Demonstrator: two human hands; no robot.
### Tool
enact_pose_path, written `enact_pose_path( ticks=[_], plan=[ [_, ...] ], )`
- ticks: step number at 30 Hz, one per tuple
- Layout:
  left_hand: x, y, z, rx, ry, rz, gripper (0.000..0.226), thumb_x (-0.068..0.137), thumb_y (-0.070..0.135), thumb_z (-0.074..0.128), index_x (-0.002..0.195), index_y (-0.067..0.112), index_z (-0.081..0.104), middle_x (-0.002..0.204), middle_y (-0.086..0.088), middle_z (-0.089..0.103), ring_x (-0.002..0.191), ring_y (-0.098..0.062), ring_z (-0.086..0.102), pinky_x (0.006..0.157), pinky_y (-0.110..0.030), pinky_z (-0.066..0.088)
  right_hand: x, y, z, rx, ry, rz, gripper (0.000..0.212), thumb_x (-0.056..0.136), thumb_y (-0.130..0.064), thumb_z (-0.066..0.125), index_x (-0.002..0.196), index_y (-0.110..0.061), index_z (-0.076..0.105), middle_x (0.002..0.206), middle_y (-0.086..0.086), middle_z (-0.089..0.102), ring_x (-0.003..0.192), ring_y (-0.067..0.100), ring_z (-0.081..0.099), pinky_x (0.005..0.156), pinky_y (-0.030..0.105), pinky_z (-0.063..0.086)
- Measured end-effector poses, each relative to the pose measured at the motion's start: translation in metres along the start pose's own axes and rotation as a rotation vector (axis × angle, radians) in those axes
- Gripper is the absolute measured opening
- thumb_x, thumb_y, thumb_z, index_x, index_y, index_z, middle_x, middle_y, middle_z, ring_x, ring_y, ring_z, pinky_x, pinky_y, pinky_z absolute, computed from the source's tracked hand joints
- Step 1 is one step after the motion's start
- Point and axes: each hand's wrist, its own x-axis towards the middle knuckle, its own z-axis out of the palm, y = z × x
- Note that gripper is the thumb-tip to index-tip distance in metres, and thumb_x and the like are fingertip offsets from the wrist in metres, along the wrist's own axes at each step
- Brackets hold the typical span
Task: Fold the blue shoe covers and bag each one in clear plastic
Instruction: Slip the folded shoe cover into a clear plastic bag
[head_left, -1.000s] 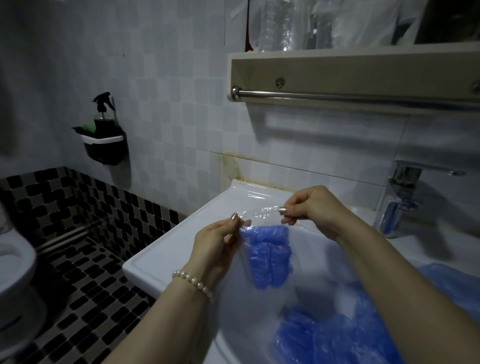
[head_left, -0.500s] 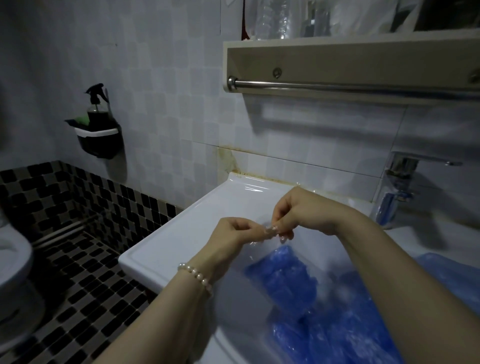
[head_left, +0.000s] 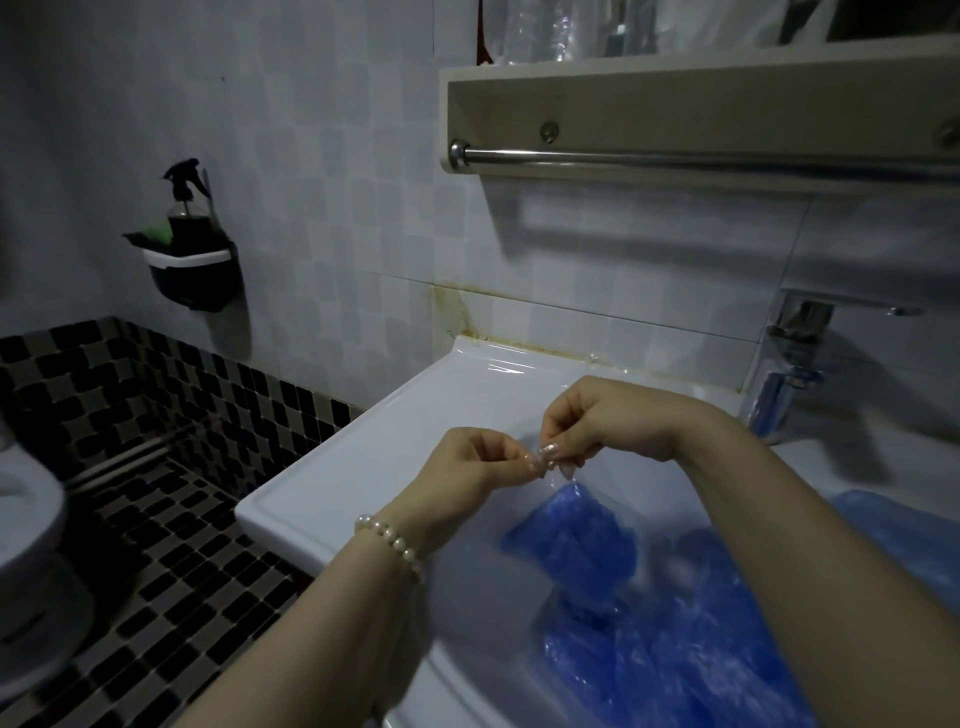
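- Left hand (head_left: 470, 460): raised over the near left part of the sink, fingers curled in, thumb and fingertips pinching the top edge of the clear plastic bag. A pearl bracelet (head_left: 392, 543) circles its wrist.
- Right hand (head_left: 597, 423): just beside the left one, knuckles up, fingertips pointing down and pinching the same top edge of the bag. The fingertips of the two hands nearly touch.
- Clear plastic bag (head_left: 558, 486): hangs from the two pinches above the basin; its top is gathered narrow between the fingers. The film is hard to see against the white sink.
- Folded blue shoe cover (head_left: 576, 548): inside the bag, hanging below the hands, tilted with its lower end toward the right. It is bunched into a compact wad.
- Loose blue shoe covers (head_left: 691, 654): a crumpled heap in the basin, below and to the right of the hanging bag, under the right forearm. Whether the bag touches the heap I cannot tell.
- Sink (head_left: 332, 483): white, with a flat ledge at left and back; a stained seam runs where it meets the wall.
- Faucet (head_left: 802, 332): chrome, at the back right of the sink.
- Towel rail (head_left: 675, 158): metal bar under a pale wall shelf above the sink.
- Spray bottle (head_left: 187, 208): dark, standing in a wall-mounted holder on the left wall.
- Toilet (head_left: 26, 519): white, partly in view at the far left, on a black-and-grey checked floor.
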Motion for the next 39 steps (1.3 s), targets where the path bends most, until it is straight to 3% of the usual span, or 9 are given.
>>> enact_pose_path(
  ticks=[7,12,17,23,33,39],
  plan=[
    [0.003,-0.005,0.006,0.136,0.009,-0.023,0.018,0.089,0.017,0.064,0.072,0.015,0.07,0.076,-0.017,0.063,0.07,-0.023,0.051,0.069,-0.032,0.045,0.003,0.012,-0.009,0.006,0.015,-0.035,0.024,0.083,0.005,0.059,0.069,-0.012,0.069,0.064,0.001,0.064,0.066,0.011,0.057,0.079,0.035,0.049],
    [0.004,-0.008,0.005,0.182,-0.047,-0.026,0.02,0.092,0.02,0.059,0.074,0.015,0.067,0.073,-0.002,0.064,0.07,-0.011,0.054,0.068,-0.02,0.047,-0.006,0.028,-0.029,0.104,0.106,-0.028,0.024,0.084,0.006,0.059,0.068,-0.01,0.068,0.062,0.0,0.064,0.059,0.006,0.059,0.067,0.019,0.049],
    [0.005,-0.009,0.007,0.317,-0.081,0.012,0.025,0.098,0.022,0.048,0.074,0.019,0.057,0.07,0.003,0.054,0.067,-0.008,0.046,0.063,-0.016,0.04,-0.005,0.04,-0.035,0.156,0.149,-0.014,0.027,0.084,0.008,0.057,0.066,-0.01,0.066,0.057,-0.003,0.063,0.057,0.005,0.058,0.065,0.02,0.048],
    [0.006,-0.011,0.006,0.294,0.005,0.045,0.021,0.097,0.022,0.049,0.08,0.013,0.057,0.072,0.003,0.053,0.065,-0.007,0.045,0.056,-0.008,0.038,-0.01,0.047,-0.044,0.253,0.249,0.011,0.028,0.084,0.009,0.057,0.063,-0.009,0.065,0.056,-0.001,0.061,0.053,0.006,0.054,0.062,0.021,0.044],
    [0.009,-0.014,0.002,0.197,0.268,0.076,0.031,0.086,0.026,0.066,0.067,0.005,0.055,0.058,-0.003,0.046,0.052,-0.01,0.037,0.044,-0.012,0.033,-0.012,0.033,-0.042,0.28,0.295,0.021,0.021,0.084,0.005,0.059,0.066,-0.006,0.063,0.05,-0.006,0.061,0.048,0.002,0.053,0.06,0.021,0.042],
    [0.009,-0.014,0.004,0.206,0.282,0.062,0.035,0.087,0.027,0.064,0.059,0.011,0.051,0.056,-0.002,0.046,0.05,-0.008,0.038,0.043,-0.01,0.034,-0.013,0.034,-0.041,0.246,0.329,0.019,0.022,0.084,0.005,0.059,0.065,-0.006,0.063,0.055,0.001,0.06,0.052,0.006,0.052,0.062,0.024,0.039]
  ],
)
